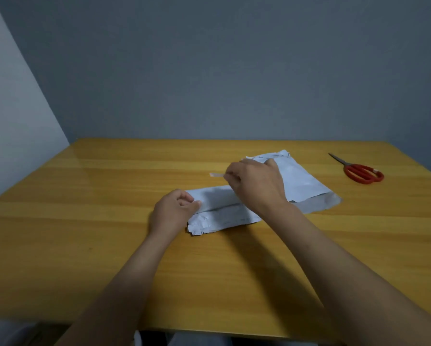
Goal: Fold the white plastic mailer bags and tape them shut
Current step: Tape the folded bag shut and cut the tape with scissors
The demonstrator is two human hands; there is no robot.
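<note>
Right hand (256, 183) grip clamped on a short tape strip (217, 174), pinched at one end, raised over the folded mailer (221, 208). Left hand (172, 213) grip closed on that mailer's left end, thumb on the fold. Folded mailer lies mid worktop (84, 221); its right end is hidden under the right hand. Second mailer (306, 186) lies flat just behind, its near-left part covered by the same hand. Faint print on the folded mailer, unreadable. Count: two mailers, one strip, one red scissors (364, 172) far right.
</note>
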